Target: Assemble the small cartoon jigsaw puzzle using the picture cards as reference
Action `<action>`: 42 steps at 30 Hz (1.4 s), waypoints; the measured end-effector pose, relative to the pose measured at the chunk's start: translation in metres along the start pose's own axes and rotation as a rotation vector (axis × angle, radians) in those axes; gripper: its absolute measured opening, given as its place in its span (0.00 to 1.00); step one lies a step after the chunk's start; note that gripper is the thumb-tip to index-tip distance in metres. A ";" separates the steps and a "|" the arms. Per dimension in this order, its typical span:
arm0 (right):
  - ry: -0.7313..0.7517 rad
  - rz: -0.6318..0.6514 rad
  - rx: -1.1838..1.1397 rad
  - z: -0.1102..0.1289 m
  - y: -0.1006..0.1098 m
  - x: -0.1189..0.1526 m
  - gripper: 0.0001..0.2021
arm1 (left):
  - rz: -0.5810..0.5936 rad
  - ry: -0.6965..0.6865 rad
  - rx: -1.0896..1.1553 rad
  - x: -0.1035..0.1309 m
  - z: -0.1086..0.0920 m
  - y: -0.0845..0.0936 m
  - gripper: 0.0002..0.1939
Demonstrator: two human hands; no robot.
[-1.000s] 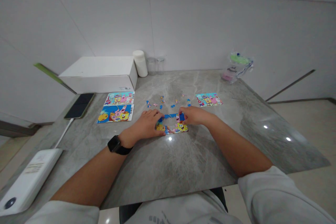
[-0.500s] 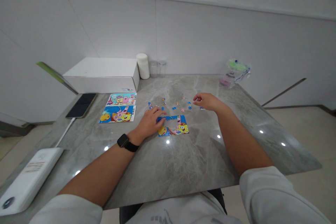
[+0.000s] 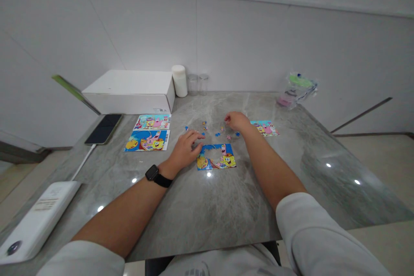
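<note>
A small jigsaw puzzle (image 3: 229,161) of cartoon figures lies in front of me, its border joined around a gap that shows the grey backing. My left hand (image 3: 185,148) rests at its upper left corner, fingers apart and holding nothing. Loose puzzle pieces, such as a blue one (image 3: 217,134) and a pink one (image 3: 229,137), are scattered beyond the puzzle. Over the right side of these pieces is my right hand (image 3: 237,120), its fingers curled together. Whatever its fingertips pinch is too small or hidden to make out.
Two picture cards (image 3: 147,141) lie at left, and another puzzle picture (image 3: 267,128) is partly behind my right forearm. Around them are a phone (image 3: 103,129), a white power bank (image 3: 40,220), a white box (image 3: 129,103), a white bottle (image 3: 180,81), glass jars (image 3: 203,84) and a plastic bag (image 3: 296,90).
My right hand has moved left over the loose pieces, uncovering the puzzle picture at the right. My left hand stays by the puzzle. The view has shifted slightly.
</note>
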State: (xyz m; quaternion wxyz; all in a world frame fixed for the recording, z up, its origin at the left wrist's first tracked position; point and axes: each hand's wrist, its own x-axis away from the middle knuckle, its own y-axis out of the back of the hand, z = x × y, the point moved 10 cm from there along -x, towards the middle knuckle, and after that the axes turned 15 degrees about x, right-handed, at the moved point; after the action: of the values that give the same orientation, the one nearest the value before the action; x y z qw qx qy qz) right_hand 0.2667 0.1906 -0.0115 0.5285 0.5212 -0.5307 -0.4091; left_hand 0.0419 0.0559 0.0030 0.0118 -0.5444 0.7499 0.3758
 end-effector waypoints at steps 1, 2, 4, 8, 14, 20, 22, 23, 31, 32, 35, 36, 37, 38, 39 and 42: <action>-0.002 -0.007 0.003 0.000 -0.003 -0.002 0.16 | 0.001 0.005 0.000 0.000 0.000 0.000 0.13; -0.007 -0.014 0.001 -0.001 -0.006 -0.003 0.17 | 0.002 0.007 0.001 -0.001 0.000 0.000 0.13; -0.022 -0.023 -0.008 -0.009 -0.008 -0.006 0.17 | -0.001 0.007 0.005 -0.001 0.000 0.000 0.13; -0.181 -0.056 -0.007 -0.039 -0.007 -0.007 0.18 | -0.026 -0.003 0.015 -0.001 -0.001 0.002 0.13; -0.277 -0.046 -0.014 -0.048 -0.013 -0.003 0.18 | -0.023 0.010 0.028 -0.001 0.001 0.001 0.13; -0.221 -0.078 -0.019 -0.041 -0.010 -0.005 0.16 | -0.016 0.020 0.034 -0.001 0.001 0.001 0.13; -0.147 -0.078 -0.026 -0.033 -0.008 -0.008 0.16 | -0.017 0.017 0.034 -0.002 0.000 0.002 0.13; -0.088 -0.069 -0.026 -0.026 -0.008 -0.009 0.15 | -0.018 0.014 0.033 -0.002 -0.001 0.002 0.13; 0.264 0.057 -0.044 0.024 -0.014 -0.002 0.21 | -0.022 0.010 0.030 -0.002 0.001 0.002 0.12; 0.279 0.063 -0.052 0.026 -0.015 -0.001 0.21 | -0.022 0.005 0.033 -0.002 0.001 0.002 0.12; 0.306 0.073 -0.055 0.030 -0.016 0.001 0.19 | -0.024 -0.015 0.043 -0.001 0.001 0.001 0.12; 0.312 0.075 -0.052 0.031 -0.016 0.001 0.18 | -0.026 -0.018 0.045 -0.001 0.001 0.002 0.12; 0.314 0.078 -0.044 0.031 -0.016 0.002 0.17 | -0.027 -0.017 0.047 -0.001 0.001 0.002 0.12; 0.312 0.079 -0.033 0.031 -0.015 0.002 0.16 | -0.027 -0.014 0.048 -0.001 0.002 0.002 0.12; 0.308 0.080 -0.016 0.030 -0.015 0.003 0.15 | -0.027 -0.010 0.049 -0.001 0.002 0.002 0.12; 0.292 0.095 0.041 0.028 -0.014 0.005 0.10 | -0.026 -0.001 0.045 -0.001 0.003 0.002 0.12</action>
State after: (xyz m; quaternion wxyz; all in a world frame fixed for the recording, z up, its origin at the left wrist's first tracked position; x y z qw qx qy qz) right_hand 0.2415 0.1806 -0.0279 0.6081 0.5603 -0.4803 -0.2925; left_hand 0.0401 0.0587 0.0026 0.0291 -0.5534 0.7510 0.3590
